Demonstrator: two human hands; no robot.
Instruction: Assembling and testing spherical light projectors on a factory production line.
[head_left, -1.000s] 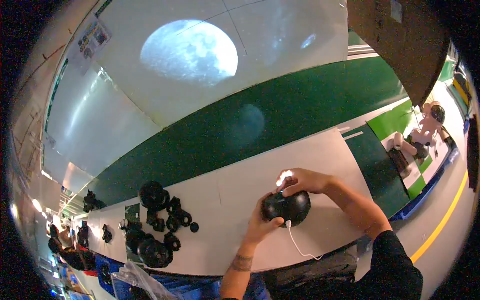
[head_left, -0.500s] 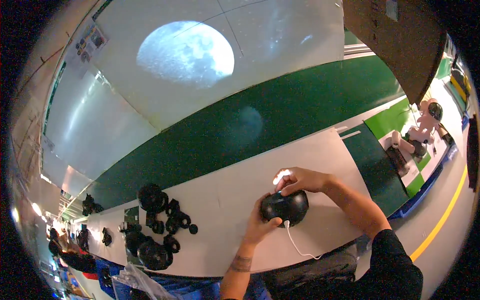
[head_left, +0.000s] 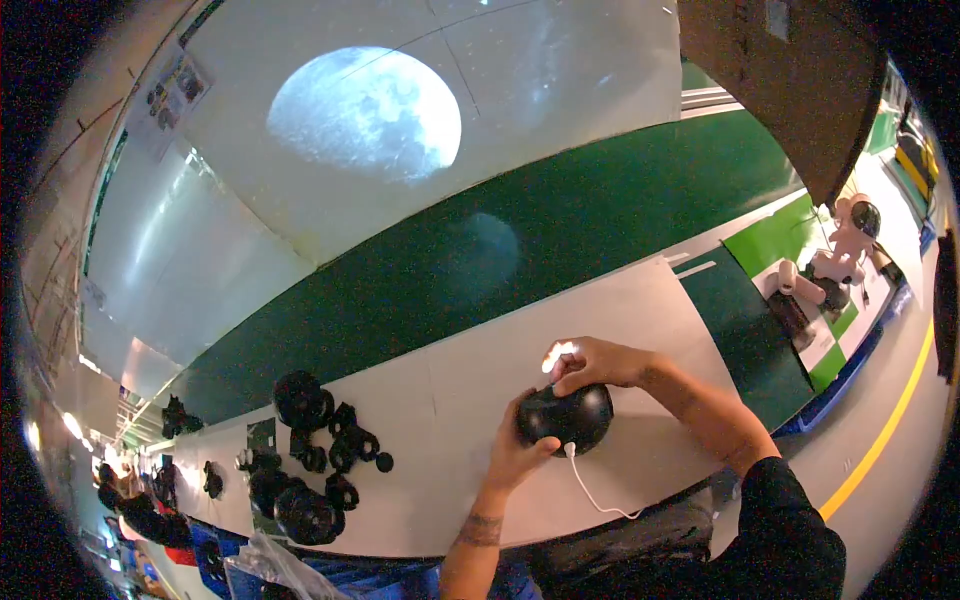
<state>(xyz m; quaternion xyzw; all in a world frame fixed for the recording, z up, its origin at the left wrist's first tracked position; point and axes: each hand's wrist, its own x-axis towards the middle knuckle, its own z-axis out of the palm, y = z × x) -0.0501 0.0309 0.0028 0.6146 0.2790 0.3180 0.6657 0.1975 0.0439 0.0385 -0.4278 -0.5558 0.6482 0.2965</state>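
Note:
A round black projector (head_left: 572, 420) rests on the white-topped table, with a white cable (head_left: 597, 500) plugged into its near side. My left hand (head_left: 517, 448) wraps round its left side, thumb on the near face. At the projector's far side, my right hand (head_left: 592, 365) has its thumb and fingers closed at the lens end, which they mostly hide. Bright light falls on those fingertips. On the white wall panel beyond glows a projected moon picture (head_left: 366, 113), cut off along its lower edge.
Several black round housings and rings (head_left: 310, 455) lie to the left on the table (head_left: 440, 400). A green strip (head_left: 480, 260) runs behind it. At right, white and black devices (head_left: 810, 285) stand on a green and white surface. A large brown panel (head_left: 790, 90) hangs at upper right.
The whole view has shifted slightly, and the moon picture sits a little further left and lower in it. Both hands keep nearly the same hold on the projector.

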